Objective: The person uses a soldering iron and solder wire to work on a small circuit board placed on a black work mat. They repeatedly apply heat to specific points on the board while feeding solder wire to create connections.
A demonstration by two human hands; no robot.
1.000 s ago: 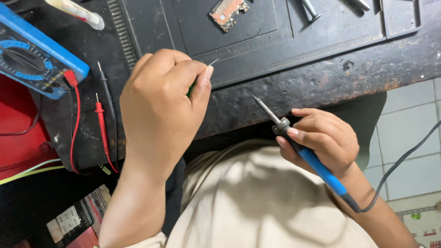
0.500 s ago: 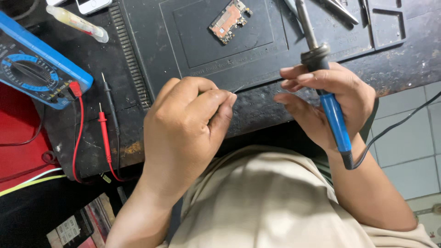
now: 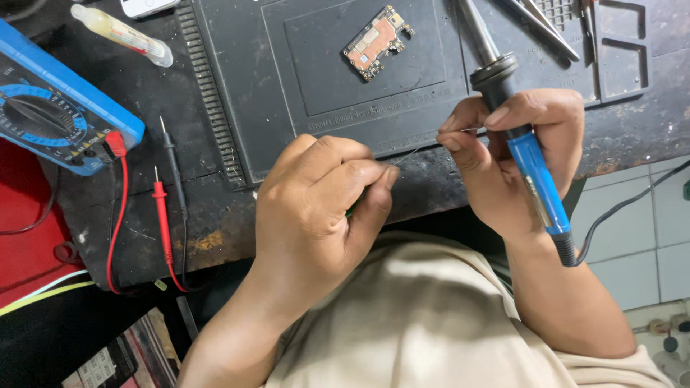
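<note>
With both hands pinching the thin wire (image 3: 424, 147), your right hand (image 3: 517, 154) also grips the soldering iron (image 3: 528, 169), whose tip could burn your left hand (image 3: 323, 201).

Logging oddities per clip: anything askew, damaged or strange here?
The bench edge is worn, with rusty patches. The right hand holds the soldering iron while pinching a thin wire with the left hand.
</note>
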